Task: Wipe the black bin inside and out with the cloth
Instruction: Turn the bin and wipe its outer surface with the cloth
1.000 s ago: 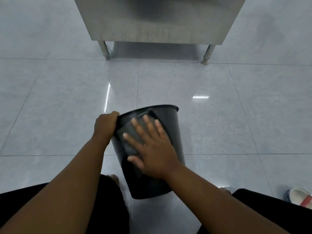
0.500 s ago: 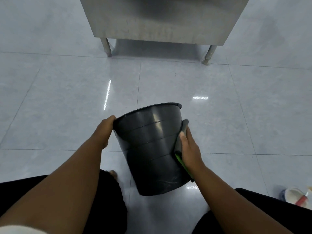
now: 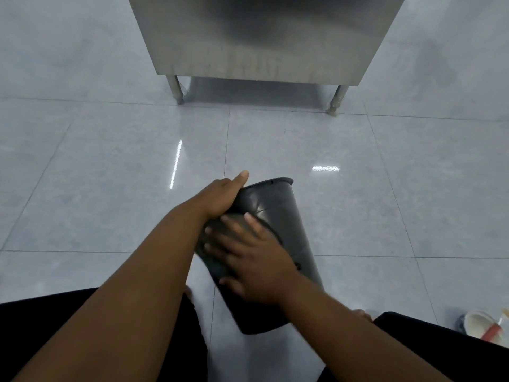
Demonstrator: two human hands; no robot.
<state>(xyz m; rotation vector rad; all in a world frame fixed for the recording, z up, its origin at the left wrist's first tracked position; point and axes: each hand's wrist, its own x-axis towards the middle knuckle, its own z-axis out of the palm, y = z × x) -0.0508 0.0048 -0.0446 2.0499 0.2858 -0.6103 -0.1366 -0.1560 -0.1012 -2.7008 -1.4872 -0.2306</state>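
Black bin [image 3: 286, 216] sits tilted between your knees, its base low near the floor [image 3: 110, 175] and its rim pointing away from you. Your left hand [image 3: 220, 198] grips the wall just under the rim on the left, thumb sticking up past the edge. Your right hand [image 3: 256, 266] lies flat with fingers spread, pressing the dark cloth [image 3: 237, 224] against the near side. Bare tile lies open to the left, to the right and ahead. The steel cabinet [image 3: 261, 37] stands well beyond the rim, and a slipper [image 3: 479, 325] lies off by your right leg. Half a second ago your right hand held the cloth on the bin's right side; it has since crossed to the near wall, close under your left hand.
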